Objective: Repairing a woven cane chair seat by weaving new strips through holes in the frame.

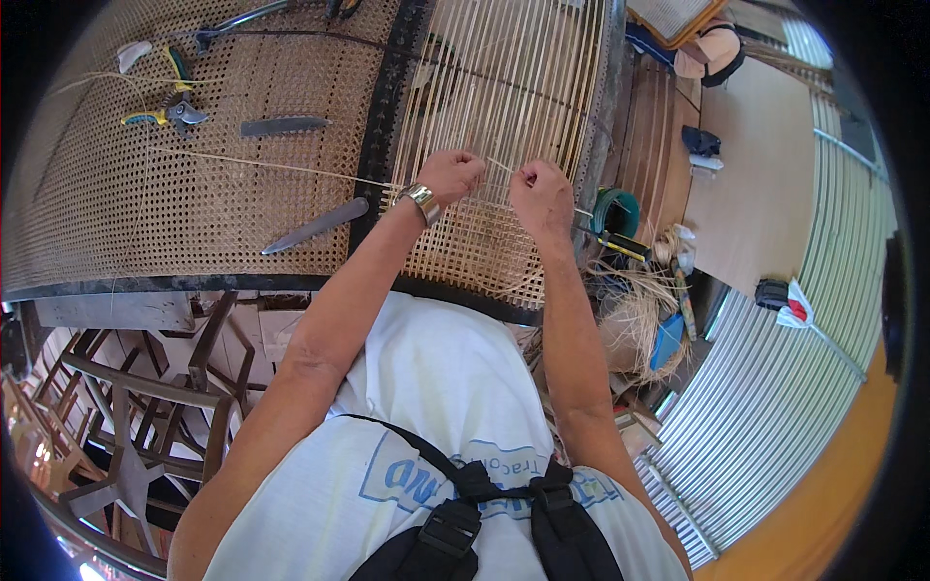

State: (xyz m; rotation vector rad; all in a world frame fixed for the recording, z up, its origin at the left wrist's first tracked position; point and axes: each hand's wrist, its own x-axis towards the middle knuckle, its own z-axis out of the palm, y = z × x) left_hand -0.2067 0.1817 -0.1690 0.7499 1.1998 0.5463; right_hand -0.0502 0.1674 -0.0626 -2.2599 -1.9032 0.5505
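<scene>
In head view, the bkgd. is a workshop: wooden chair frames [136, 380] stand at lower left, and a corrugated sheet [814, 320] is at far right. In front of the person lies a large cane panel [257, 77] w/ dark frame bars; its left part is closely woven, and its right part has long pale strips [504, 58], woven across only at the near end. The L hand [451, 177], w/ a metal wristwatch [422, 204], is above these strips, its fingers curled almost closed, thumb to forefinger. The R hand [542, 198] is near it, fingers bent in a similar pinch. A thin cane strand [499, 167] runs btw. both hands, over the strips, & each seems to hold it; exact fingertip contact is too small to tell. On the woven part are pruning shears [180, 108], a short grey blade [283, 126] and a longer flat tool [315, 227]. Right of the panel are a green container [616, 211], a yellow-black tool [623, 245] & loose fibres [630, 315].
</scene>
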